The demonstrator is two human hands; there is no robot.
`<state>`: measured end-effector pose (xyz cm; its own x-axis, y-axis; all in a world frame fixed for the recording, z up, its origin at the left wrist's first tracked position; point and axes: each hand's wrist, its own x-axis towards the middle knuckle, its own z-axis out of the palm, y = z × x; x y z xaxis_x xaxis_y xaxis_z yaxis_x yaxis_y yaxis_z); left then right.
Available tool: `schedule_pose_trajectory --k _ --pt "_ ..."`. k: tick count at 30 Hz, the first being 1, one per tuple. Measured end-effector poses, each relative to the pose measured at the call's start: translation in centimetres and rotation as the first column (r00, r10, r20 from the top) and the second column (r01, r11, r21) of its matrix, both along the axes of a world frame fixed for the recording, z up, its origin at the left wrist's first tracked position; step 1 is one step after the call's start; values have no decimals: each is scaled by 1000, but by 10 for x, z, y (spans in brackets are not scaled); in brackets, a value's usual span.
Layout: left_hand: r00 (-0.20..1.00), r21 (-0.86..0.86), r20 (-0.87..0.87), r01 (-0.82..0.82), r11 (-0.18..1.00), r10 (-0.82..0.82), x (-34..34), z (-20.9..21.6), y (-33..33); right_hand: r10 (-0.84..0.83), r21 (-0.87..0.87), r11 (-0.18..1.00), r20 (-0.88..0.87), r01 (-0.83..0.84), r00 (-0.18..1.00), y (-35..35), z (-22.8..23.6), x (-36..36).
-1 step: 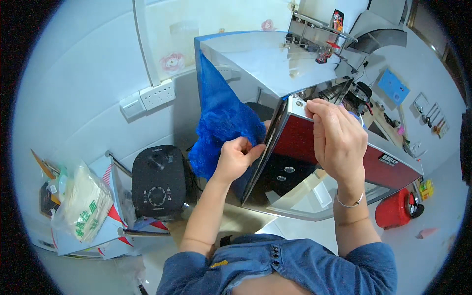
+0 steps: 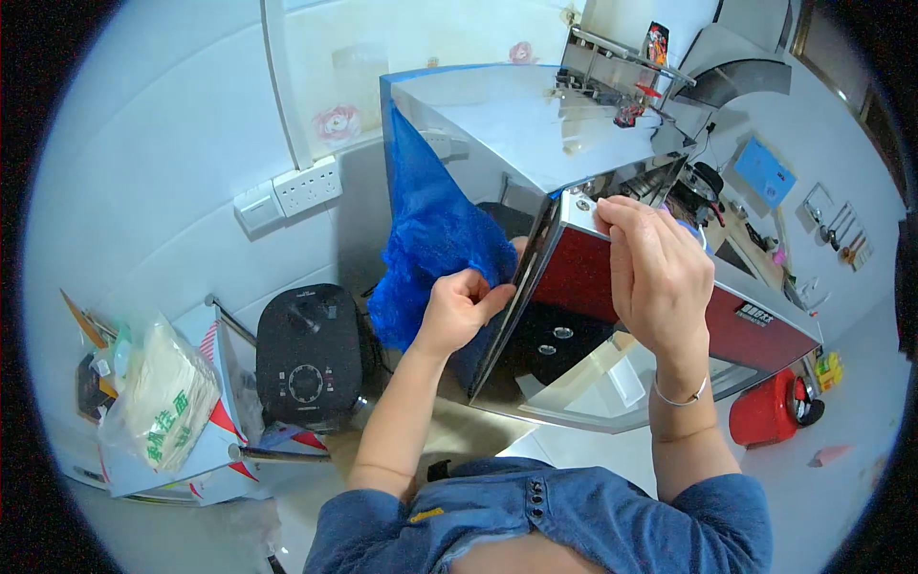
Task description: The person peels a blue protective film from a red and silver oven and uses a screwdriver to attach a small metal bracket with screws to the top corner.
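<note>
A metal cabinet (image 2: pixel 497 124) has a red and black glossy front panel (image 2: pixel 583 273) with a silver top edge. Crumpled blue protective film (image 2: pixel 421 215) hangs from its left side, still joined along the back edge. My left hand (image 2: pixel 459 306) is closed in a pinch at the film's lower part, beside the panel's left edge; its fingertips are partly hidden. My right hand (image 2: pixel 660 268) is bent over the top edge of the front panel, near its left corner, with the thumb down the front. What lies under those fingertips is hidden.
A black appliance (image 2: pixel 308 354) with a round dial stands left of the cabinet. Farther left, a plastic-wrapped bundle (image 2: pixel 177 402) rests on boxes. A white socket strip (image 2: pixel 306 187) is on the wall. A red bucket (image 2: pixel 760 416) sits at the right, and a metal rack (image 2: pixel 631 57) at the back.
</note>
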<state>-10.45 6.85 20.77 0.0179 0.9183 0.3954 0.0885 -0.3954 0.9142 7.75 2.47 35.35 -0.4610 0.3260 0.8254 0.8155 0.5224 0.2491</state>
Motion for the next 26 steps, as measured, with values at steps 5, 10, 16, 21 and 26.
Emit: schedule_pose_trajectory --k 5,10,16,21,26 --pt "976 68 29 211 975 -214 -14 -12 20 11 -37 999 -16 -11 1000 0 3 4" --pt "947 63 69 309 949 -313 -22 -28 34 55 -51 997 -25 -56 998 -1 5 -4" --pt "928 15 213 311 950 -307 -6 -22 16 -33 -61 998 -61 30 998 -6 -8 1" --pt "961 -35 200 200 979 -189 -3 -16 -7 -65 -107 993 -106 54 992 0 -15 3" --pt "985 95 169 31 995 -47 9 -55 -21 -30 -158 988 -166 4 986 9 -20 12"
